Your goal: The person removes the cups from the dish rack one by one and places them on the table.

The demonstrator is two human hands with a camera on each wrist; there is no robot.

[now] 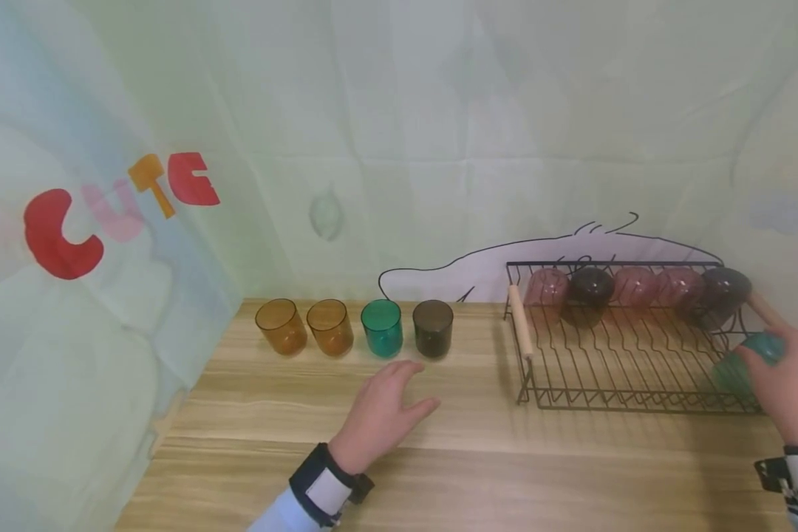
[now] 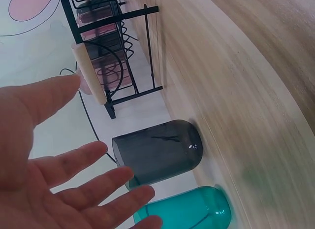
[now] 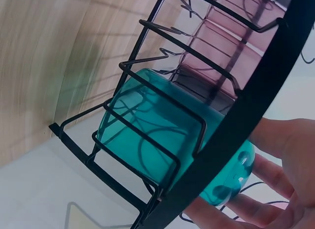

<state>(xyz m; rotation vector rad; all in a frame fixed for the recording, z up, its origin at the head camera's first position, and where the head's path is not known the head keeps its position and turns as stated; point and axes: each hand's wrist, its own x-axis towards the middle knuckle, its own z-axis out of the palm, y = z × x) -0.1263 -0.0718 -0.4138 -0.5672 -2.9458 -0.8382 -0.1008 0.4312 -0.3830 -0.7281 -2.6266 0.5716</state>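
Right grip (image 1: 794, 380) clasps one green cup (image 3: 170, 133) at one rack (image 1: 521, 321) of five tumblers (image 1: 635, 287); left grip (image 1: 382, 414), relaxed, near four glasses (image 1: 382, 329).

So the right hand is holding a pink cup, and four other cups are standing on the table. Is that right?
Not quite: the right hand is holding a green cup, not a pink one. The right wrist view shows its colour. And yes, four other cups are standing on the table.
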